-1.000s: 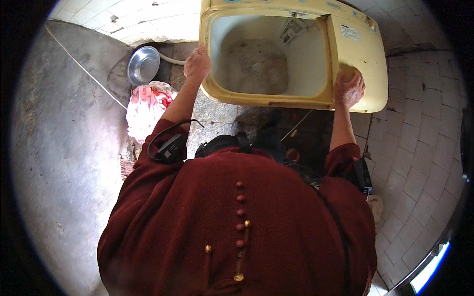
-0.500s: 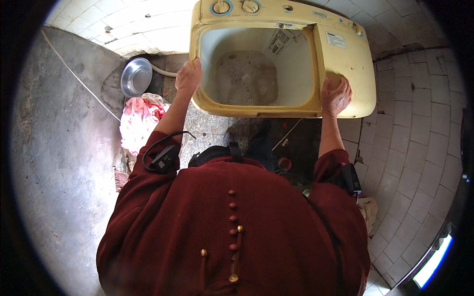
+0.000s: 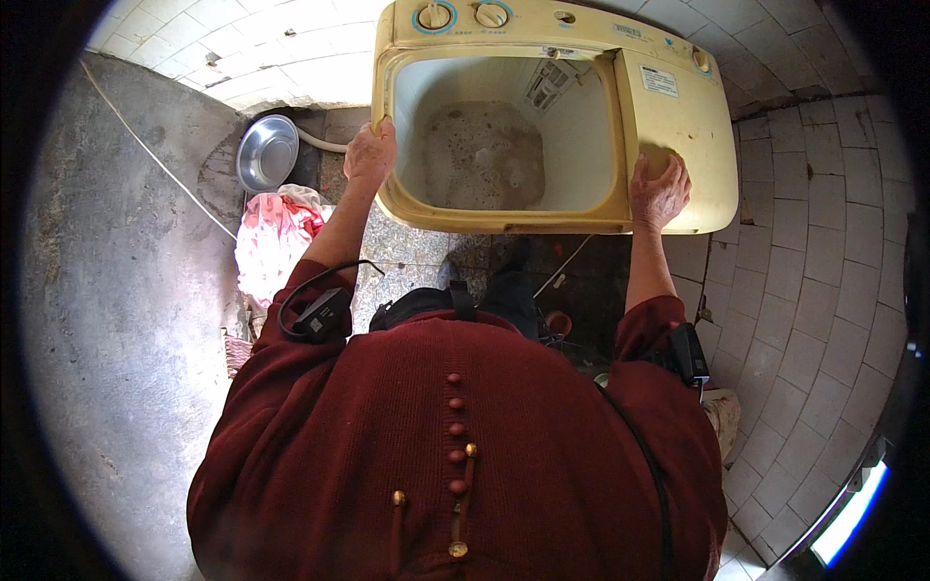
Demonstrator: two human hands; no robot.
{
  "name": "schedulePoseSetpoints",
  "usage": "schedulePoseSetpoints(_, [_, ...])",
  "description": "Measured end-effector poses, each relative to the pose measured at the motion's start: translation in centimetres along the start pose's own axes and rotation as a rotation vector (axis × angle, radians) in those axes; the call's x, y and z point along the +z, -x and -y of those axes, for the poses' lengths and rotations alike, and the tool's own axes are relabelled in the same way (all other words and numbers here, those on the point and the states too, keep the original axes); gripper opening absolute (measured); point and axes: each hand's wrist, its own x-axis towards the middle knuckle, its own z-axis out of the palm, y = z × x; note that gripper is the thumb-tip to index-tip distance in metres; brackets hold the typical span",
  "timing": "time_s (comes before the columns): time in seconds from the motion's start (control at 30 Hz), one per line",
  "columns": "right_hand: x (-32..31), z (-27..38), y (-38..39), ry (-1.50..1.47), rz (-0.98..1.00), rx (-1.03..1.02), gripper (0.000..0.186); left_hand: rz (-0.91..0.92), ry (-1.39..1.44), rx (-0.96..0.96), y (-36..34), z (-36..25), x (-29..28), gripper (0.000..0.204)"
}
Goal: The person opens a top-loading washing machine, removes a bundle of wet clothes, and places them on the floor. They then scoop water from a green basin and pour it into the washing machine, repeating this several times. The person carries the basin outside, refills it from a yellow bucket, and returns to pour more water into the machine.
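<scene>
A yellowed twin-tub washing machine point(image 3: 504, 221) stands in front of me with its wash tub uncovered. Murky, foamy water point(image 3: 484, 155) lies in the bottom of the tub. My left hand point(image 3: 371, 153) grips the machine's left rim, the fingers bent over its edge. On the right, my right hand point(image 3: 661, 189) rests on the lid point(image 3: 678, 126) of the smaller compartment, fingers apart and curved over the surface. Two round knobs point(image 3: 434, 15) sit on the control panel at the far left, and another knob point(image 3: 701, 60) is at its right end.
A metal basin point(image 3: 267, 153) is left of the machine, beside a pale hose point(image 3: 322, 142). Pink and white cloth point(image 3: 276, 242) is heaped below the basin. White tiled walls point(image 3: 814, 252) rise behind and to the right. A thin cord point(image 3: 160, 160) crosses the grey surface at left.
The foam pattern on the tub water has shifted. Both hands keep their places on the machine.
</scene>
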Motion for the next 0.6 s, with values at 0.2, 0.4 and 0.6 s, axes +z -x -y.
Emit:
schedulePoseSetpoints(0.2, [0.01, 0.01, -0.04, -0.01, 0.0, 0.003, 0.054, -0.013, 0.008, 0.024, 0.22, -0.21, -0.18, 0.061])
schedulePoseSetpoints(0.4, [-0.05, 0.03, 0.04, 0.017, -0.006, 0.0, 0.054, -0.06, 0.014, 0.036, 0.52, -0.37, -0.2, 0.061])
schedulePoseSetpoints(0.6, [-0.09, 0.18, 0.09, 0.018, -0.024, -0.009, 0.054, -0.045, 0.012, 0.056, 0.38, -0.18, -0.18, 0.062])
